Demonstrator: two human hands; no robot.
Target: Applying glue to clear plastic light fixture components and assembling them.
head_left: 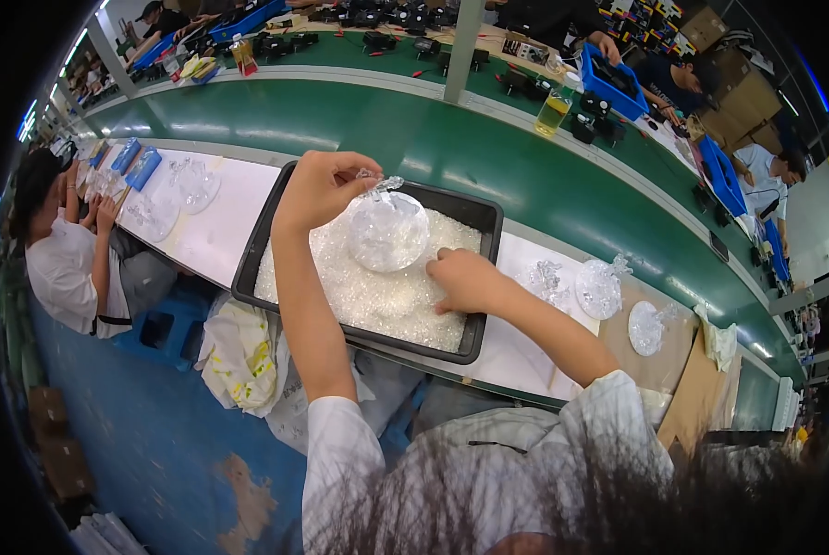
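Observation:
My left hand (pixel 322 190) pinches the small clear top piece of a see-through ornament with a round disc (pixel 389 233). The disc is tilted over a black tray (pixel 244 268) that holds a layer of clear glassy beads (pixel 340 294). To the right of the disc, my right hand (pixel 465 280) is closed, its curled fingertips down at the beads. Whatever those fingers hold is hidden from view.
More clear disc ornaments (pixel 599 289) lie on the white worktop to the right, beside cardboard (pixel 696 377). Beyond the tray runs a green conveyor belt (pixel 377 120). A co-worker (pixel 67 245) sits at the left, near blue boxes (pixel 143 169). A white cloth bag (pixel 239 356) hangs below the tray.

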